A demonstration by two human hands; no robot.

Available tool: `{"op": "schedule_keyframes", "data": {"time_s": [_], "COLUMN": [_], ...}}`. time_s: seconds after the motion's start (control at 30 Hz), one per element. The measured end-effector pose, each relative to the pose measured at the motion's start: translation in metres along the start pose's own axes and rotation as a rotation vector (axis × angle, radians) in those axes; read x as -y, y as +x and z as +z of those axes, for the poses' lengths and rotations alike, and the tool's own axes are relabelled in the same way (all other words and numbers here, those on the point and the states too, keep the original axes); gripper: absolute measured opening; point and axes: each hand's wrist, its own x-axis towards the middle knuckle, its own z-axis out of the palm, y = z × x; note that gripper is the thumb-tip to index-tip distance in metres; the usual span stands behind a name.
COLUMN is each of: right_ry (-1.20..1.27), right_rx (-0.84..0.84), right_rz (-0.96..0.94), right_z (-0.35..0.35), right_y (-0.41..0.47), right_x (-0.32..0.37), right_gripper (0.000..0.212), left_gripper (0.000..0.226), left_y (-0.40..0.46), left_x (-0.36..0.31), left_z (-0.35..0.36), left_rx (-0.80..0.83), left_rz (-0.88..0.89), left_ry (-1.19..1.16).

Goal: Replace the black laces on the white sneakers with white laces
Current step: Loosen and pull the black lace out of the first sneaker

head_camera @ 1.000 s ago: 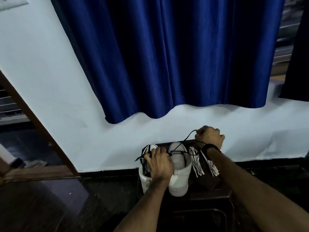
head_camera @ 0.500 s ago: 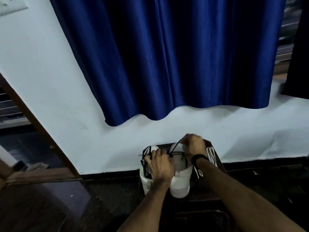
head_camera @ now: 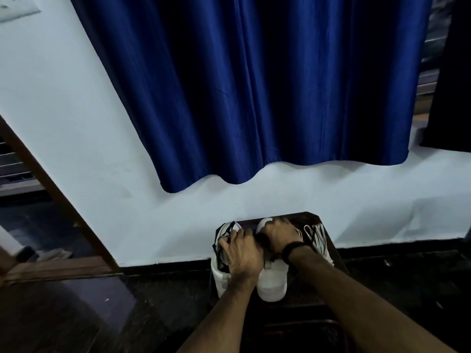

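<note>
**Both hands on the sneakers, white laces waiting alongside**

While the two white sneakers stand side by side on a small dark table (head_camera: 309, 215) against the wall, heels toward the person, both hands lie on top of them. The left hand (head_camera: 242, 253) rests on the left sneaker (head_camera: 221, 276), its fingers curled into the loose black laces (head_camera: 221, 247) that trail over the shoe's opening. The right hand (head_camera: 279, 236), a dark band (head_camera: 293, 249) at its wrist, covers the lacing area of the right sneaker (head_camera: 272, 284), fingers bent down over the shoe; what they grasp beneath cannot be told. The two hands touch each other between the shoes. The white laces (head_camera: 318, 236) lie bundled on the table just beside the right sneaker, to its right. A blue curtain (head_camera: 254, 98) hangs on the pale wall (head_camera: 76, 123) above.
</note>
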Motion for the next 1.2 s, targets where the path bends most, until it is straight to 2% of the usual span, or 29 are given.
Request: {"op": "schedule_keyframes", "data": {"time_s": [0.07,0.13,0.17,0.23,0.27,0.3,0.33,0.37,0.43,0.47,0.53,0.6,0.73,0.83,0.87,0.93,1.0,1.07,1.13,1.2], "right_ry": [-0.005,0.115,0.218,0.521,0.642,0.672,0.626,0.603,0.654,0.669,0.635,0.609,0.629,0.608,0.582,0.644,0.836,0.961,0.905,0.758], "right_rx": [-0.06,-0.168,-0.286,-0.584,-0.679,-0.736,-0.718,-0.633,-0.386,-0.276,-0.155,-0.165,-0.295,-0.154,-0.144,-0.214,-0.283,-0.355,-0.455,-0.542], "right_rz": [0.063,0.224,0.341,0.701,0.866,0.941,0.896,0.76,0.494,0.445,0.46,0.467,0.399,0.363,0.382,0.536,0.73,0.793,0.796,0.785], "right_z": [-0.004,-0.02,-0.028,-0.048,-0.056,-0.061,-0.064,-0.065,-0.058,-0.052,-0.043,-0.036,-0.019,-0.003,0.003,0.013,0.021,0.028,0.032,0.034], "right_y": [-0.002,-0.007,-0.009,-0.011,-0.011,-0.012,-0.013,-0.014,-0.018,-0.02,-0.025,-0.03,-0.042,-0.047,-0.048,-0.05,-0.052,-0.05,-0.048,-0.048], "right_x": [-0.003,-0.012,-0.019,-0.04,-0.052,-0.064,-0.074,-0.079,-0.073,-0.067,-0.06,-0.053,-0.026,-0.009,-0.004,0.008,0.021,0.028,0.029,0.029], "right_gripper": [0.027,0.022,0.021,0.018,0.018,0.018,0.016,0.013,0.014,0.014,0.009,0.013,0.022,0.029,0.029,0.033,0.055,0.073,0.072,0.061], "left_gripper": [0.013,0.011,0.011,0.012,0.012,0.013,0.014,0.014,0.014,0.013,0.015,0.017,0.027,0.032,0.034,0.04,0.054,0.061,0.053,0.045], "left_y": [0.0,0.001,0.001,0.002,0.001,0.001,0.001,0.0,0.001,0.001,0.001,0.0,0.001,0.002,0.002,0.007,0.017,0.029,0.04,0.045], "left_x": [0.0,-0.001,-0.002,-0.003,-0.003,-0.003,-0.003,-0.003,-0.004,-0.004,-0.005,-0.004,-0.004,-0.005,-0.005,-0.005,-0.005,-0.007,-0.011,-0.016], "left_z": [0.0,-0.001,-0.002,-0.003,-0.004,-0.004,-0.004,-0.003,-0.003,-0.002,-0.004,-0.005,-0.004,-0.004,-0.004,-0.003,-0.002,-0.002,-0.002,-0.002], "left_rx": [-0.016,-0.041,-0.054,-0.05,-0.041,-0.039,-0.04,-0.04,-0.04,-0.039,-0.027,-0.028,-0.03,-0.023,-0.022,-0.014,0.1,0.256,0.319,0.347], "left_rz": [-0.002,0.0,0.004,0.004,0.003,0.003,0.001,-0.003,0.002,0.006,0.008,0.006,0.021,0.063,0.089,0.209,0.402,0.529,0.556,0.492], "left_ry": [-0.012,-0.017,-0.01,0.008,0.013,0.016,0.018,0.019,0.016,0.012,0.003,-0.002,0.026,0.043,0.042,0.051,0.083,0.093,0.081,0.016]}}
